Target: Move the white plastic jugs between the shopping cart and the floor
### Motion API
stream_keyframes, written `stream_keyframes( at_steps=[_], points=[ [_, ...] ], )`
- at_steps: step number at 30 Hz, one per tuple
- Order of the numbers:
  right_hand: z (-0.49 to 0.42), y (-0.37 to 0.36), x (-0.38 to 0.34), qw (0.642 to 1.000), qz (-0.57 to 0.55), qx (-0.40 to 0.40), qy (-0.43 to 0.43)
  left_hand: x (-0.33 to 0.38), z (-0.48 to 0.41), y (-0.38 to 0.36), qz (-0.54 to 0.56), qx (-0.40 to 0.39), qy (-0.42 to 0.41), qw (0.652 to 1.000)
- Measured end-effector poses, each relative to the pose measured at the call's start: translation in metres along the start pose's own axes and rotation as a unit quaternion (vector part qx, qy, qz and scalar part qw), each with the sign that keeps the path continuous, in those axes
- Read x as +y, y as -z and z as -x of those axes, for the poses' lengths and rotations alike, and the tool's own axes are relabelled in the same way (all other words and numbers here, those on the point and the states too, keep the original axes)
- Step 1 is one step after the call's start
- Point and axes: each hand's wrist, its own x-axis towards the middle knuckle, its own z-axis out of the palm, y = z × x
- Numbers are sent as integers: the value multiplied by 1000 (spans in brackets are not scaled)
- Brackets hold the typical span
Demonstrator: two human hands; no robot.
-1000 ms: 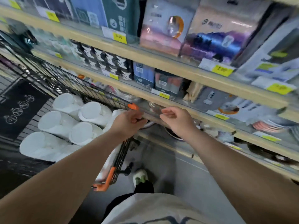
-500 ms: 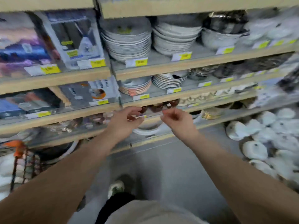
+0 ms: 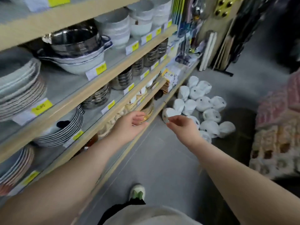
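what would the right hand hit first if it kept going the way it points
Most likely the nearest white jug, lying on the floor just ahead of the right hand; depth is unclear.

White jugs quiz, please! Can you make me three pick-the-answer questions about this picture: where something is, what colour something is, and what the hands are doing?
1. Where are the white jugs?
A. In a cart
B. On the floor beside the shelves
C. On the top shelf

2. What bright colour is on the price tags?
A. Red
B. Yellow
C. Purple

3. What are the left hand and right hand holding?
A. A jug each
B. One plate
C. Nothing

Answers:
1 B: the jugs lie in a heap on the grey floor.
2 B: each tag has a yellow patch.
3 C: both hands reach out with loose, empty fingers.
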Motion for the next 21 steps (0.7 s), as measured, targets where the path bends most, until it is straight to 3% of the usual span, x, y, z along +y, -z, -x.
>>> stream_keyframes(
  at_steps=[10,21],
  points=[
    [-152,86,32,988,-41,108,-99,54,-203,-67,-41,-117,-15,992],
    [-356,147,124,983,-38,38,-175,38,-387,-184,-77,-117,59,988]
  ],
)
